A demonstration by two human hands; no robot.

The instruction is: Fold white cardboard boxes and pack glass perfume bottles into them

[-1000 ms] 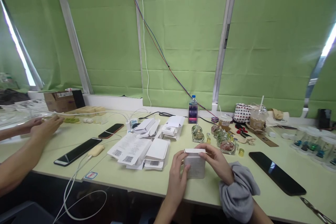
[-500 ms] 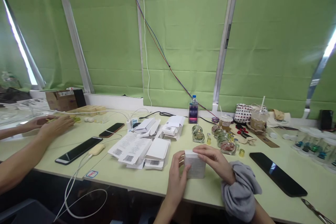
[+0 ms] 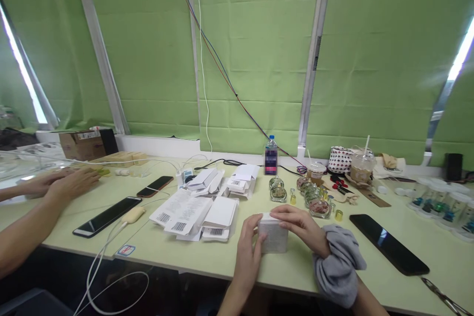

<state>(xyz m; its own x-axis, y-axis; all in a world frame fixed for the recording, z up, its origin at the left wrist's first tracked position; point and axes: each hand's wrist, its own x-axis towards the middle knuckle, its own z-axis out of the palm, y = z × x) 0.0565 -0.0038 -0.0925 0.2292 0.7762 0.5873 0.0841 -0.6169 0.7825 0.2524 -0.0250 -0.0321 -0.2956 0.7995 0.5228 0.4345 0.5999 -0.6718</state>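
Note:
A small white box (image 3: 273,238) stands upright near the table's front edge, between my two hands. My left hand (image 3: 251,242) grips its left side, thumb across the printed front face. At the top edge, my right hand (image 3: 296,222) has its fingers closed on the box; a grey scrunchie (image 3: 338,264) circles that wrist. Flattened white cartons (image 3: 192,207) with barcodes lie in a pile to the left. Beyond the box are small glass bottles (image 3: 277,192) and gold caps (image 3: 338,215).
A black phone (image 3: 388,244) and metal scissors (image 3: 442,294) lie at right, near clear jars (image 3: 448,202). A water bottle (image 3: 271,155) stands at the back. Another person's hands (image 3: 70,182) work at far left, beyond a phone (image 3: 107,216) and white cables (image 3: 97,261).
The view has shifted slightly. My hands stay on the box, with my right fingers still at its top edge. The other person's hands have moved a little.

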